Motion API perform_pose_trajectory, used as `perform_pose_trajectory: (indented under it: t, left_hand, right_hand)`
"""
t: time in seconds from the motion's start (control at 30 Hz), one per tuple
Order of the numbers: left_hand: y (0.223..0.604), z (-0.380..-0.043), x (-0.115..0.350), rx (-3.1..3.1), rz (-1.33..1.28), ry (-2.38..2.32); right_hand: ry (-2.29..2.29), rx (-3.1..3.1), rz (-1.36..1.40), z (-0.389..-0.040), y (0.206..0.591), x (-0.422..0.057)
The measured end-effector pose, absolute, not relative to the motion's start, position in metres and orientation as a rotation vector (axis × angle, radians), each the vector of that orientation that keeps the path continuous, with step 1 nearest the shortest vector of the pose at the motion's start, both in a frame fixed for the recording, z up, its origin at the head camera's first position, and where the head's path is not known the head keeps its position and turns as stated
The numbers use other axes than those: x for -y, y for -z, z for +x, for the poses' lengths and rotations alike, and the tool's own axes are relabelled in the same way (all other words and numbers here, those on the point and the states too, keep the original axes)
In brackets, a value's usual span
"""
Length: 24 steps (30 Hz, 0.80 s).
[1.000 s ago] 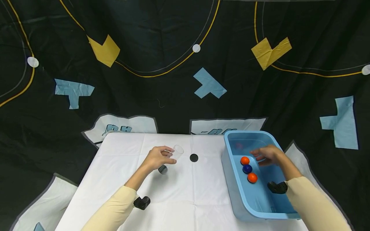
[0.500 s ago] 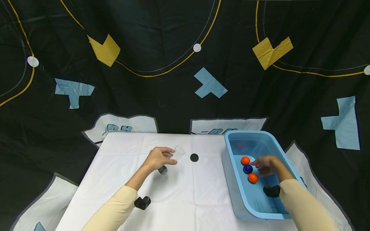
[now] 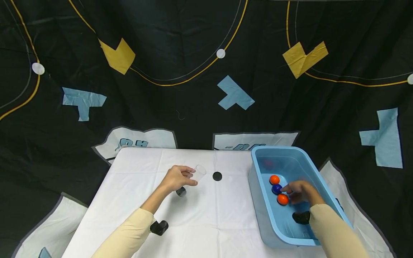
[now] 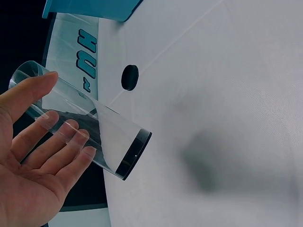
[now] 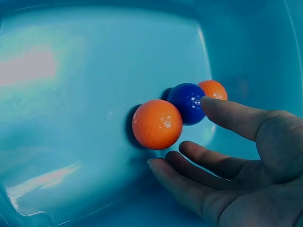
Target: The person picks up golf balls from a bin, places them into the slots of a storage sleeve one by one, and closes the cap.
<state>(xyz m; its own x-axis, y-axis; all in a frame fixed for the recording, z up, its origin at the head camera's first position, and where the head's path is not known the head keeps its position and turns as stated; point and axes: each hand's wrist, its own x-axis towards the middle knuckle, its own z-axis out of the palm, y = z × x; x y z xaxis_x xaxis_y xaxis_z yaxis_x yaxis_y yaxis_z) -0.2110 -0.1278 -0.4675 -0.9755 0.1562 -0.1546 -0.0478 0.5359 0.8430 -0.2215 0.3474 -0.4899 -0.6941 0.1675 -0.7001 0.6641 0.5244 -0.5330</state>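
Note:
My left hand (image 3: 177,178) holds a clear plastic tube (image 4: 116,135) above the table, thumb on one side and fingers on the other. The tube is tilted, its open end up and its black base (image 3: 181,192) down. Inside the blue bin (image 3: 258,211), my right hand (image 3: 302,190) reaches low with fingers loosely spread and nothing gripped. A blue golf ball (image 5: 187,104) lies between two orange golf balls, one nearer orange ball (image 5: 157,124) and another orange ball (image 5: 213,89) partly behind it. The right thumb tip overlaps the blue ball's edge in the right wrist view.
A black round cap (image 3: 217,176) lies on the white-covered table (image 3: 193,233), between the tube and the bin. The bin stands at the table's right side, with high walls around my right hand. A black curtain (image 3: 180,107) hangs behind.
My right hand has moved down and slightly left inside the bin, closer to the balls. The left hand and its tube stay almost in place.

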Motion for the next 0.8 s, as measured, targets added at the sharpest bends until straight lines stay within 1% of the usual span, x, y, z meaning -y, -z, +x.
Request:
perform_pose_trajectory:
  t: [0.43, 0.8]
  left_hand:
    - [0.467, -0.210, 0.129, -2.586, 0.087, -1.386]
    - [0.467, -0.212, 0.130, -2.598, 0.090, -1.381]
  right_hand:
    - [1.114, -2.143, 0.763, -0.218, 0.508, -0.344]
    - [1.136, -2.137, 0.836, -0.221, 0.512, -0.342]
